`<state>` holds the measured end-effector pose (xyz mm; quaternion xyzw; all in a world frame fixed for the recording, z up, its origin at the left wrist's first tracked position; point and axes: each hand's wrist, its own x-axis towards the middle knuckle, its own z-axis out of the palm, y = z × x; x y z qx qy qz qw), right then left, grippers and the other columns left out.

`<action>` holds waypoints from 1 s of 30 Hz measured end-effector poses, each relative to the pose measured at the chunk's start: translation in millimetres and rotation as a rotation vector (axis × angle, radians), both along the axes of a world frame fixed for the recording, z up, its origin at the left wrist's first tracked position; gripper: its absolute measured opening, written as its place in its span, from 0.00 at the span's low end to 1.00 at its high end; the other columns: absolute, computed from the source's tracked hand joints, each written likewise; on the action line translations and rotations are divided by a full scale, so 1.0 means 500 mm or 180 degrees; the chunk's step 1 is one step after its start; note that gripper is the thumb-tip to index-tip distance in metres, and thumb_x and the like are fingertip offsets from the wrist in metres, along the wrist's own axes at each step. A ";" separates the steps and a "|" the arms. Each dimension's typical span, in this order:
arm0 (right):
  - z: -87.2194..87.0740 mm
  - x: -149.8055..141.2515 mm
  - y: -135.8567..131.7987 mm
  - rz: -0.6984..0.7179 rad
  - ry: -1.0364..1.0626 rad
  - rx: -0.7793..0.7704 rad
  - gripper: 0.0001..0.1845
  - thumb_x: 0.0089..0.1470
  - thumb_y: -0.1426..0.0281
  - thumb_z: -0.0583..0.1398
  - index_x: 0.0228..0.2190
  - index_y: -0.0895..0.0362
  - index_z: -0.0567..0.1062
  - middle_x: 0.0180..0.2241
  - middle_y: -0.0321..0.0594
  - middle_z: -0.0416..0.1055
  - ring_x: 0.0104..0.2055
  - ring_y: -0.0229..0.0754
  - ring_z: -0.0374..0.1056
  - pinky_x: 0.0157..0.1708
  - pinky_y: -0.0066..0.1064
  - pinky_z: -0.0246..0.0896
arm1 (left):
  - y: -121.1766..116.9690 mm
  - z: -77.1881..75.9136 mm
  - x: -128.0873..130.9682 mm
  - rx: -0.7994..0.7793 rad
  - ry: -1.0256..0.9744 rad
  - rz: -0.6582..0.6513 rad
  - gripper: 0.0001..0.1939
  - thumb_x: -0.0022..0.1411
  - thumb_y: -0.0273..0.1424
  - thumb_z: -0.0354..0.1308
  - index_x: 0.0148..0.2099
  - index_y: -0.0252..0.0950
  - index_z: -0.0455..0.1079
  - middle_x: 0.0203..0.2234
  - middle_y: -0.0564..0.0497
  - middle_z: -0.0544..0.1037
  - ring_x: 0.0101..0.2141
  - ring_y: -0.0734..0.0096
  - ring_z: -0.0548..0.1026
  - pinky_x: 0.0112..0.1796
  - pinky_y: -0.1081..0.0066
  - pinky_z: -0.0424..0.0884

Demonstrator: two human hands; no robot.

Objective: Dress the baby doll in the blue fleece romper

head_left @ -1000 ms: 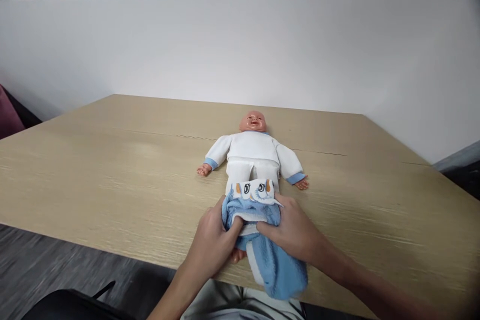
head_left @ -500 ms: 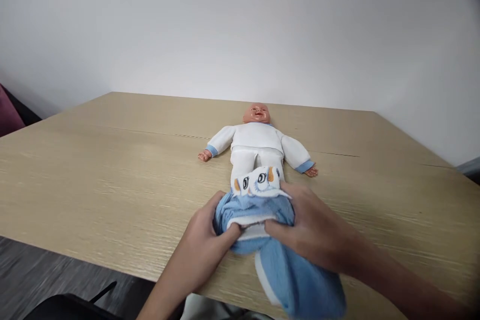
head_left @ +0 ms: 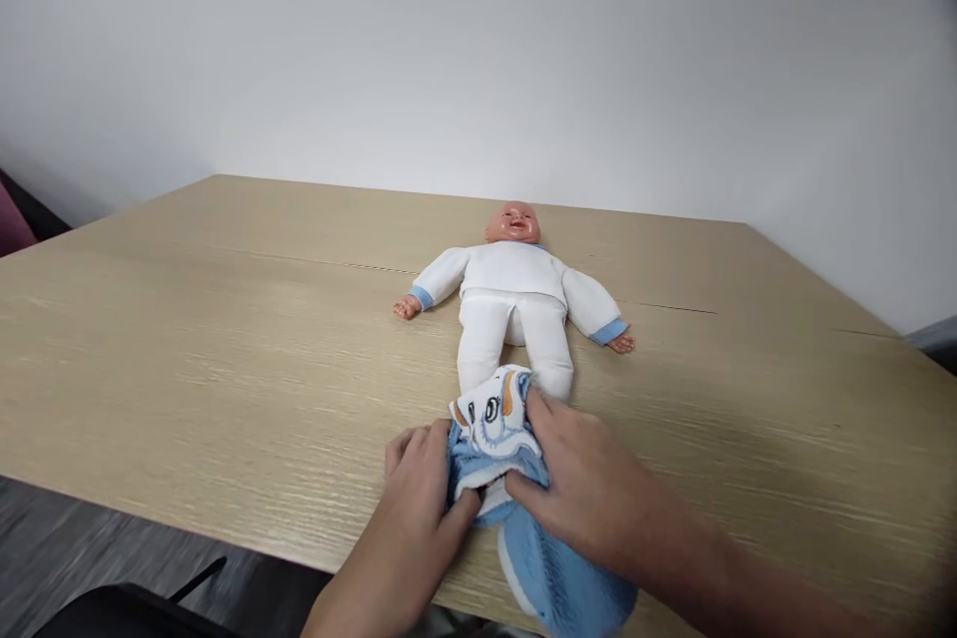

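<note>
A doll (head_left: pixel 514 269) with a smiling plastic head and a white cloth body lies on its back, head away from me, arms spread. By its feet I hold a light blue fleece doll garment (head_left: pixel 497 464) with white trim and a white patch embroidered with eyes and orange shapes. My left hand (head_left: pixel 423 488) grips the left side of its opening, thumb inside the edge. My right hand (head_left: pixel 575 474) pinches the opposite side the same way. A blue tube-shaped part of the garment hangs below my right hand toward the table edge. The doll's feet are hidden behind the garment.
The wooden table (head_left: pixel 224 349) has its front edge just before me. Behind it stands a white partition (head_left: pixel 464 70). A black chair part (head_left: pixel 124 613) is at the lower left, above a grey floor (head_left: pixel 67 543).
Both hands have moved closer together and slightly toward me, bunching the garment's opening narrower and tilting its patch. More of the doll's legs now shows.
</note>
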<state>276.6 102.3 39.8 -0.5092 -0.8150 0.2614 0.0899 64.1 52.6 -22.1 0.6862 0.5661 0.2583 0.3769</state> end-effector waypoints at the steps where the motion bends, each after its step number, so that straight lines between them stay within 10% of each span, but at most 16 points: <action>1: -0.001 0.001 -0.002 0.0011 0.0030 -0.0030 0.19 0.57 0.67 0.61 0.50 0.59 0.74 0.49 0.56 0.78 0.52 0.66 0.75 0.52 0.54 0.69 | -0.003 -0.001 0.001 -0.0009 -0.0055 -0.0036 0.15 0.71 0.31 0.53 0.58 0.39 0.67 0.56 0.41 0.75 0.58 0.44 0.68 0.63 0.45 0.58; 9: -0.009 0.025 0.010 0.0194 0.1298 -0.0110 0.26 0.52 0.76 0.64 0.53 0.52 0.75 0.51 0.43 0.81 0.50 0.53 0.78 0.51 0.40 0.73 | 0.004 0.026 0.001 -0.0001 -0.1622 0.0418 0.24 0.76 0.37 0.58 0.67 0.39 0.57 0.63 0.40 0.71 0.63 0.54 0.70 0.63 0.60 0.66; 16: 0.000 0.046 0.096 0.0714 0.1550 0.0053 0.16 0.57 0.71 0.71 0.47 0.53 0.81 0.49 0.39 0.83 0.48 0.51 0.78 0.52 0.40 0.73 | 0.069 0.060 -0.031 0.0168 -0.1383 0.0304 0.22 0.77 0.40 0.57 0.68 0.39 0.68 0.69 0.43 0.70 0.67 0.55 0.68 0.68 0.60 0.61; 21: -0.003 0.091 0.125 0.0573 0.1466 0.0056 0.31 0.56 0.59 0.76 0.58 0.51 0.78 0.59 0.43 0.78 0.60 0.56 0.73 0.63 0.43 0.67 | 0.098 0.097 -0.064 -0.0177 -0.1358 0.0126 0.29 0.77 0.44 0.58 0.73 0.41 0.65 0.70 0.43 0.70 0.70 0.52 0.66 0.71 0.57 0.59; 25: -0.020 0.117 0.115 0.0383 0.2011 -0.0574 0.19 0.68 0.55 0.67 0.53 0.53 0.80 0.53 0.42 0.78 0.57 0.50 0.74 0.62 0.39 0.69 | 0.107 0.118 -0.097 -0.0149 -0.0999 -0.0209 0.28 0.73 0.43 0.63 0.70 0.42 0.66 0.66 0.43 0.73 0.65 0.48 0.71 0.68 0.51 0.65; 30: -0.060 0.126 0.111 -0.0321 0.3106 -0.1740 0.28 0.66 0.51 0.67 0.59 0.53 0.76 0.52 0.43 0.81 0.51 0.48 0.79 0.51 0.35 0.75 | 0.126 0.119 -0.111 0.0159 -0.0739 -0.0445 0.34 0.72 0.48 0.64 0.72 0.45 0.59 0.71 0.41 0.63 0.72 0.46 0.60 0.71 0.48 0.59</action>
